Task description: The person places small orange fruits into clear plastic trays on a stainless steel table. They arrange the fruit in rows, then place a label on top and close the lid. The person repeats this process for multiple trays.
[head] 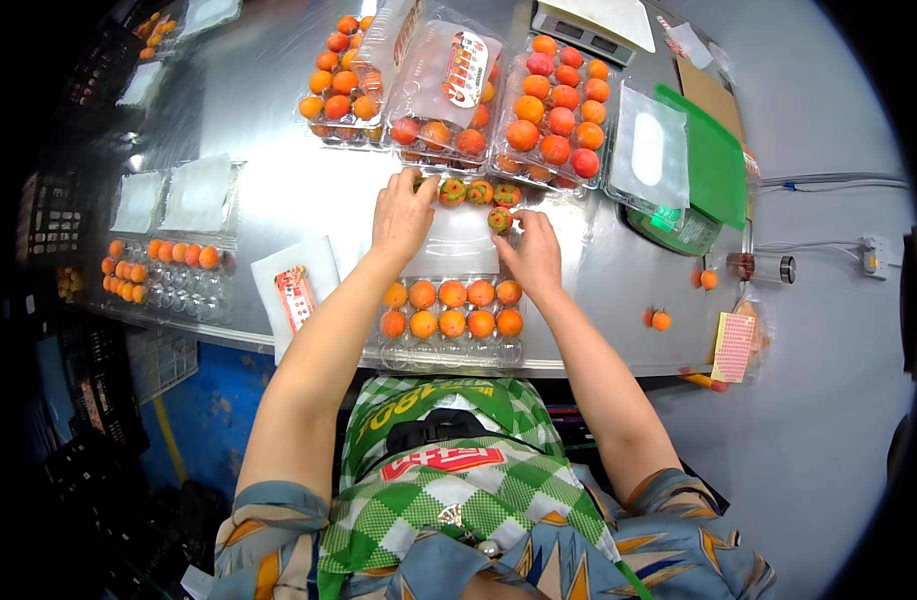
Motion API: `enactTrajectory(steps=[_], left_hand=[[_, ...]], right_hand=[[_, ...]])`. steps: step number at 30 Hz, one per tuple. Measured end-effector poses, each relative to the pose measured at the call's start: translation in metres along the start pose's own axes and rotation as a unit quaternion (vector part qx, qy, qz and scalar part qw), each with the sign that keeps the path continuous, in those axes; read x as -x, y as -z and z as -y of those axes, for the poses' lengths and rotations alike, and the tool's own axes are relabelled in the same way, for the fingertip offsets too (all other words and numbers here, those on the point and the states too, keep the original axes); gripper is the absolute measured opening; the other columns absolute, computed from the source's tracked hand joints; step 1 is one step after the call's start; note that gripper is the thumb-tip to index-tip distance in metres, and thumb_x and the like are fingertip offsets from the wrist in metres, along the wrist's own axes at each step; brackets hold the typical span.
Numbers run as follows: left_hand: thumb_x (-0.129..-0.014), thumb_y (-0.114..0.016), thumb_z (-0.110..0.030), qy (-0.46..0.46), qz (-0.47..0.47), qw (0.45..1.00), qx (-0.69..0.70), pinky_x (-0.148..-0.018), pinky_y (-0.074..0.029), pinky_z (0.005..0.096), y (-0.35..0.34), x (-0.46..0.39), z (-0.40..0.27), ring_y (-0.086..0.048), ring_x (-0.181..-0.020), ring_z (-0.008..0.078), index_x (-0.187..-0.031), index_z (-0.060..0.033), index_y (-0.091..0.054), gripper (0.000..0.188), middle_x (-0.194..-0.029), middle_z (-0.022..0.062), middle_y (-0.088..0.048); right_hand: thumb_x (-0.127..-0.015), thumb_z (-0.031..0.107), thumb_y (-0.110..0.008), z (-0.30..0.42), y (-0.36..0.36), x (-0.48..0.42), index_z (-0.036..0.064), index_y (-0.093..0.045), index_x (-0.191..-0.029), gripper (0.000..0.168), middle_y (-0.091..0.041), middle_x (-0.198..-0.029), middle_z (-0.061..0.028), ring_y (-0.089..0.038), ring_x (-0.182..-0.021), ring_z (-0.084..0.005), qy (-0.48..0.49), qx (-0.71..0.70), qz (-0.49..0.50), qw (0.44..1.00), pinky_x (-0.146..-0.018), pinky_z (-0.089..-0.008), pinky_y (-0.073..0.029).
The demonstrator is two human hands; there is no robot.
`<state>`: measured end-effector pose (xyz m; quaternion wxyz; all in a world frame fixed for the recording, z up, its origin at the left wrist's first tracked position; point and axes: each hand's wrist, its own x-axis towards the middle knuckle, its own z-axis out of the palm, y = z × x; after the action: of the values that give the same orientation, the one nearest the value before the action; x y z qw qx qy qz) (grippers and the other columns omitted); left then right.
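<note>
On the steel table a clear plastic fruit tray (451,352) lies open before me, with two rows of orange persimmon-like fruits (452,292) in its cups. Behind it, several fruits with green calyxes up (452,191) stand in a row over the white-lined lid (458,236). My left hand (404,217) has its fingertips on a mostly hidden fruit at the left end of that row. At the right, my right hand (532,251) holds one fruit (500,220) between thumb and fingers, just in front of the row.
Filled fruit trays (554,112) stand at the back, beside a scale (586,30). A green scale (683,232) is at right, near loose fruits (660,320) and a jar (762,267). A labelled white liner (297,289) and partly filled trays (184,289) lie left.
</note>
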<state>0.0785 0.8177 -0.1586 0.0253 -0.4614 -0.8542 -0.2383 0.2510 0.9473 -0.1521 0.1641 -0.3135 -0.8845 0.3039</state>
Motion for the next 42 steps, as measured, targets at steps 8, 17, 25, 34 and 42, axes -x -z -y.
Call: enactTrajectory(steps=[8,17,25,34,42], left_hand=[[-0.073,-0.069,-0.007,0.068,-0.037,0.992,0.098,-0.077,-0.046,0.0345,0.008,0.006,0.012,-0.054,-0.092,0.0241,-0.113,-0.0117,-0.057,0.042,-0.102,0.0092,-0.056],[-0.092,-0.05,-0.031,0.385,0.043,0.403,0.829,-0.073,-0.047,0.0301,0.113,0.105,-0.03,-0.057,-0.089,0.0218,-0.136,-0.0042,-0.034,0.054,-0.112,0.0158,-0.054],[-0.091,-0.053,-0.038,0.378,0.084,0.461,0.799,-0.078,-0.047,0.0306,0.126,0.158,-0.042,-0.057,-0.09,0.0209,-0.132,0.0008,-0.039,0.058,-0.115,0.0126,-0.054],[-0.09,-0.054,-0.029,0.398,0.056,0.417,0.815,-0.087,-0.045,0.0338,0.128,0.188,-0.037,-0.054,-0.1,0.0244,-0.134,0.0003,-0.035,0.057,-0.115,0.0163,-0.053],[-0.087,-0.059,-0.026,0.36,0.074,0.355,0.86,-0.086,-0.047,0.0342,0.126,0.21,-0.037,-0.056,-0.1,0.0261,-0.135,0.0018,-0.033,0.061,-0.118,0.017,-0.051]], right_hand=[[-0.067,0.02,-0.076,-0.002,-0.021,-0.014,0.004,-0.053,-0.099,0.042,-0.057,-0.092,-0.0099,-0.057,-0.088,-0.0266,-0.042,0.1,-0.012,0.994,-0.077,-0.0368,-0.047],[-0.085,0.026,-0.056,0.025,0.053,0.064,-0.004,-0.05,-0.113,0.041,-0.06,-0.101,-0.0171,-0.061,-0.088,-0.0254,-0.274,-0.733,0.243,0.573,-0.082,-0.0362,-0.049],[-0.09,0.024,-0.046,0.057,0.046,0.111,-0.003,-0.036,-0.132,0.051,-0.053,-0.115,-0.022,-0.058,-0.102,-0.0302,-0.327,-0.799,0.299,0.405,-0.093,-0.0405,-0.046],[-0.092,0.022,-0.047,0.053,0.042,0.121,-0.002,-0.034,-0.133,0.049,-0.056,-0.103,-0.0144,-0.059,-0.088,-0.0209,-0.308,-0.756,0.328,0.476,-0.081,-0.0348,-0.049],[-0.087,0.014,-0.058,0.078,0.053,0.13,0.0,-0.042,-0.122,0.041,-0.057,-0.102,-0.0102,-0.059,-0.079,-0.0167,-0.355,-0.658,0.309,0.588,-0.072,-0.0283,-0.05]])
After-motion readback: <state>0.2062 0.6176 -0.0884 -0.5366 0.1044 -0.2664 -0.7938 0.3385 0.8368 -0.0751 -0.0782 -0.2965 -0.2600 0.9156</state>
